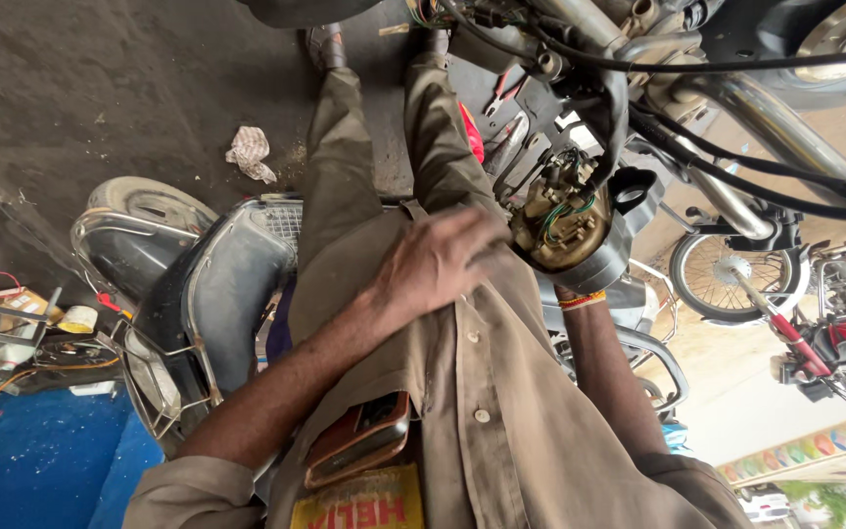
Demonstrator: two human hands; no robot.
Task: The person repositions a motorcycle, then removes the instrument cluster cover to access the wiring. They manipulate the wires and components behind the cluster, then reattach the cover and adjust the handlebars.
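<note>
A brown phone case point(359, 436) sits in the shirt pocket. Above it, the left hand point(438, 260) curls loosely against the round headlight housing point(565, 230) with exposed wires. The right hand is hidden behind the housing, grip unclear. Beyond, pliers point(503, 93) lie by the motorcycle.

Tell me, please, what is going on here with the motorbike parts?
A person in a khaki shirt is working on a round headlight housing with green and dark wires showing inside. The left hand rests against its edge, while the right hand is hidden behind the housing, only the forearm and a wrist band showing. Black cables run from the motorcycle's handlebar area. A scooter stands beside the person, and a crumpled rag lies on the floor.
</note>
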